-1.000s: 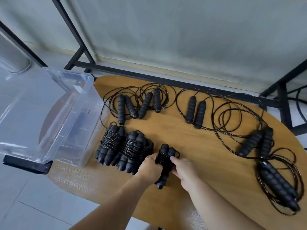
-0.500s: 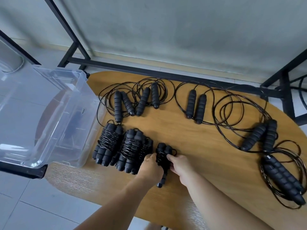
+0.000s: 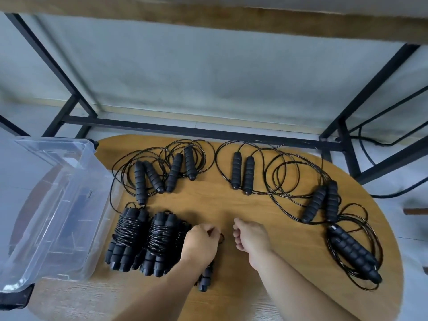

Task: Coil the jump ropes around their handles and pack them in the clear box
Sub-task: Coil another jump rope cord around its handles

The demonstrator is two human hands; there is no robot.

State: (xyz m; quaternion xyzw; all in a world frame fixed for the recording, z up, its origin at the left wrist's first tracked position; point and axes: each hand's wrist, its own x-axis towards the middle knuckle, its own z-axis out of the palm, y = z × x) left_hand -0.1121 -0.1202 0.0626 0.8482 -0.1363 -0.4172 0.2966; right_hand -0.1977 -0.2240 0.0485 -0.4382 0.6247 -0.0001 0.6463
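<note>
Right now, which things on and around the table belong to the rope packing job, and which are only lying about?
Belong to the job:
- clear box
- coiled rope bundles
- uncoiled jump ropes
- bundle under the left hand

Lying about:
- black metal frame
- floor cable

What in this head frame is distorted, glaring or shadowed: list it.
Head view: wide-angle bending bows the black frame bars; pale glare streaks the clear box; soft shadow under the left hand hides its coiled rope; right hand evenly lit.
</note>
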